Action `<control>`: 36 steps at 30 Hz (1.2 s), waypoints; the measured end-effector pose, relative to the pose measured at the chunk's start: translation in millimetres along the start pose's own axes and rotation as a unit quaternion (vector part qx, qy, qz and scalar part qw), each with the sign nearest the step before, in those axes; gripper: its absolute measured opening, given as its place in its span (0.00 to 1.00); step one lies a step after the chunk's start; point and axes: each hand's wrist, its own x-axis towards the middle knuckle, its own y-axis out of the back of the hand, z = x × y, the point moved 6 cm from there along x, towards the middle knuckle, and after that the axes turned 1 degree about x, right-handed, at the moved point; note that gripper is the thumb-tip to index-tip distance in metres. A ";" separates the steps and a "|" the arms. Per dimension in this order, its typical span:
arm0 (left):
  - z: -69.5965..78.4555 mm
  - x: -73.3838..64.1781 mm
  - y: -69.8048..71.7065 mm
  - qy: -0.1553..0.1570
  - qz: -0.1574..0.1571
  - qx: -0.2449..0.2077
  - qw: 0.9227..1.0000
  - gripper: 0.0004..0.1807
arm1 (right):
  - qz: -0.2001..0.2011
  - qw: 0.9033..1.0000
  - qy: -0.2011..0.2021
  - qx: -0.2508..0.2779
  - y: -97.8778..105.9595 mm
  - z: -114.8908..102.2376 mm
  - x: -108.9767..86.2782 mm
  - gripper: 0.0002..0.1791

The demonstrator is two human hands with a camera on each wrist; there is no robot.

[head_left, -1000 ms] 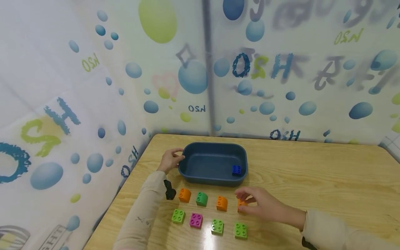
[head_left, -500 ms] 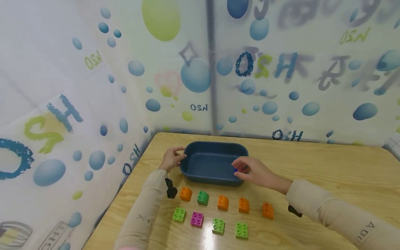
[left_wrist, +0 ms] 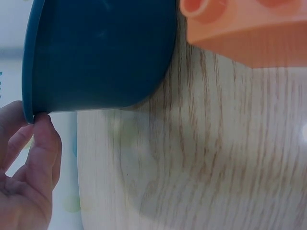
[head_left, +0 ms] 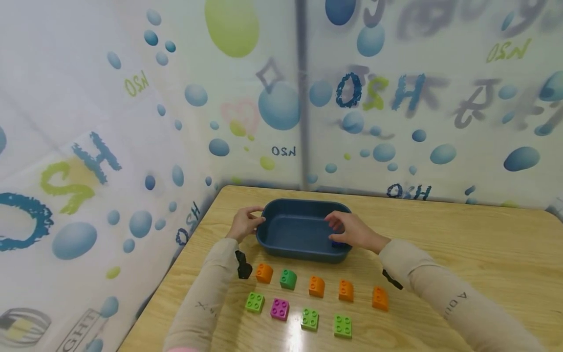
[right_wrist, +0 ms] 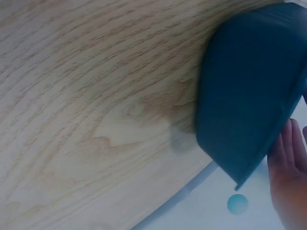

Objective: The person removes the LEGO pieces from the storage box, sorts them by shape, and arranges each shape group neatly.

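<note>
A dark blue rectangular tray stands on the table. My left hand pinches the rim at its left end; in the left wrist view the fingertips meet the rim corner. Over the right end of the tray is my right hand, its thumb and fingers apart with a visible gap. Just under that thumb lies a blue toy brick, partly hidden by the hand. The right wrist view shows the right hand behind the tray's outer wall, its fingertips hidden.
In front of the tray lies a row of curved bricks: an orange brick, a green brick and several more orange. Closer stands a row with a magenta brick and light green bricks. A printed curtain hangs behind the table.
My right hand has moved from beside the orange bricks up and over the tray's right end, and its fingers have spread. My left hand stays at the rim.
</note>
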 end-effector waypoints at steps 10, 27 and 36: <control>-3.4 3.6 1.3 -0.024 0.001 -0.007 1.000 0.18 | -0.004 1.000 0.002 -0.025 -9.0 9.2 10.4 0.21; 1.7 -2.0 0.1 0.001 0.005 0.009 1.000 0.21 | -0.057 0.992 -0.047 -0.107 -26.9 12.0 22.8 0.24; 0.3 -1.7 -0.1 0.000 0.004 0.006 1.000 0.20 | -0.079 0.985 -0.061 -0.142 -31.1 12.6 24.5 0.22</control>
